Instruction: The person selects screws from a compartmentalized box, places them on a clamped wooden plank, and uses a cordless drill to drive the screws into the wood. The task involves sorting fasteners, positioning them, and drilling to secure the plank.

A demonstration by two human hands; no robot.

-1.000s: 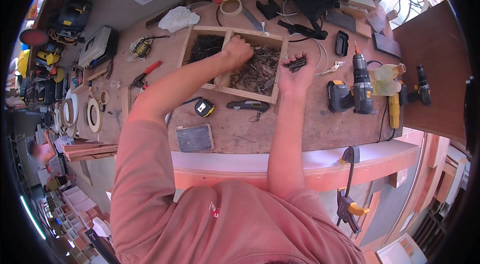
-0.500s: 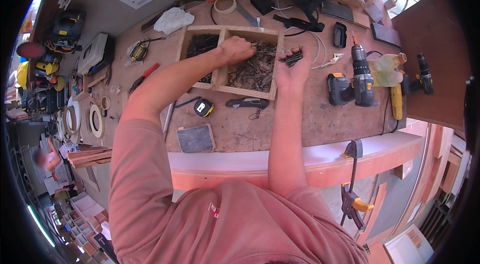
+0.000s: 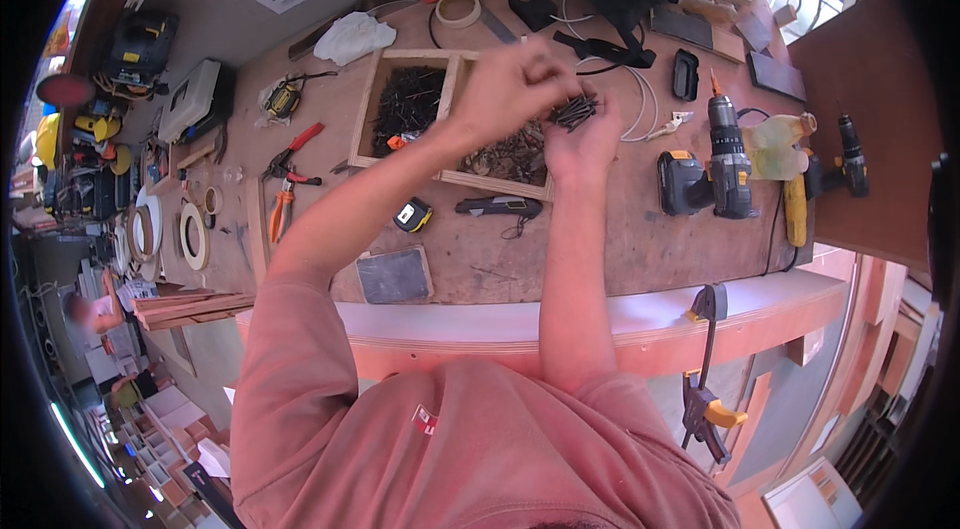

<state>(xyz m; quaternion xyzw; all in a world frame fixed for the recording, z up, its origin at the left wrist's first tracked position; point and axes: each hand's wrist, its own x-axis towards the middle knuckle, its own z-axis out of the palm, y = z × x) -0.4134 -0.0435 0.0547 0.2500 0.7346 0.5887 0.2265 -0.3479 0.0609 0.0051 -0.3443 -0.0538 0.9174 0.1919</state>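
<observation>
Both hands meet above the divided wooden tray (image 3: 365, 119) on the counter (image 3: 620, 249): right hand (image 3: 580, 134) cups loose dark screws (image 3: 573, 111), left hand (image 3: 515, 84) pinches some; small, stiff, sharp-tipped, easily spilled, best gripped mid-shank.
</observation>
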